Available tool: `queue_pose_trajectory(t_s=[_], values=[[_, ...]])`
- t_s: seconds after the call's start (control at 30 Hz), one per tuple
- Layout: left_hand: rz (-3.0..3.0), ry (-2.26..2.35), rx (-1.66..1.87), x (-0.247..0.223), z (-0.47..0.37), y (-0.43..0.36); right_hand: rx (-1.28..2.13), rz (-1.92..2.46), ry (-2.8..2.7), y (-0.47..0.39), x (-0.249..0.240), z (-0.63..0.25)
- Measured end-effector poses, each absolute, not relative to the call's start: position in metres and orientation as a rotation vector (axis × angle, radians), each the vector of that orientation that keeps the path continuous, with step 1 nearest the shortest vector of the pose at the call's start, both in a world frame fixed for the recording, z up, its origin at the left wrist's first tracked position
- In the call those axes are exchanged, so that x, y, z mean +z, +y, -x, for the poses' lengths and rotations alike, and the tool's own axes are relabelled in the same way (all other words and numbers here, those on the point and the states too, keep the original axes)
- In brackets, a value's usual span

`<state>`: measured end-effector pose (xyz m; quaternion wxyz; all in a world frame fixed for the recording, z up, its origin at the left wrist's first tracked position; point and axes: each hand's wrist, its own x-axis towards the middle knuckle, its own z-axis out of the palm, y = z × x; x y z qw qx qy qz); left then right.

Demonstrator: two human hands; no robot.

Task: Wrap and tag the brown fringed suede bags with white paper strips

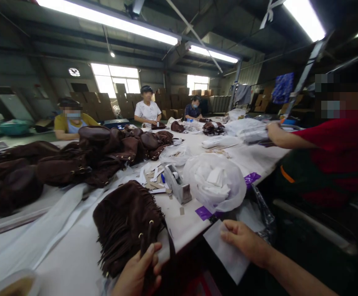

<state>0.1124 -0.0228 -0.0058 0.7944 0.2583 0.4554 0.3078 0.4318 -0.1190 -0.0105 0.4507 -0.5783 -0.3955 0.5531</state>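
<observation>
A dark brown fringed handbag [126,224] lies on the white table near its front edge. My left hand [142,267] is closed around the bag's strap, just in front of the bag, with a pale sheet partly visible beside the fingers. To the right, past the table edge, my right hand [243,240] pinches a thin white translucent sheet [226,257] by its upper corner. The sheet hangs at a tilt, apart from the bag. A tape dispenser [179,187] stands behind the bag.
Many brown bags [105,154] are heaped at the left. A plastic bag of white pieces [214,181] sits near the right edge, with purple tape [205,213] by it. Loose paper strips [154,179] lie mid-table. A red-sleeved co-worker [336,144] stands at right; others sit or stand behind.
</observation>
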Motion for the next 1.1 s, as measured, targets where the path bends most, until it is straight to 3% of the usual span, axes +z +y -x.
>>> queue_pose_trajectory(t_s=[0.23, 0.37, 0.57, 0.83, 1.1], values=[[-0.841, 0.969, 0.662, -0.003, -0.107, -0.03, 1.391, 1.367, -1.406, -0.052, 0.004, -0.307], [-0.869, 0.996, 0.752, -0.012, -0.098, -0.033, 1.569, 1.089, -0.97, -0.035, 0.011, -0.29], [-0.811, 1.029, 0.849, -0.016, -0.099, -0.036, 1.793, 0.708, -0.449, -0.077, -0.01, -0.282], [-0.717, 0.997, 0.897, -0.017, -0.115, -0.043, 1.614, 0.879, -0.216, -0.087, -0.032, -0.262], [-0.715, 1.129, 0.864, -0.028, -0.104, -0.049, 1.391, 1.218, -0.574, -0.064, -0.027, -0.282]])
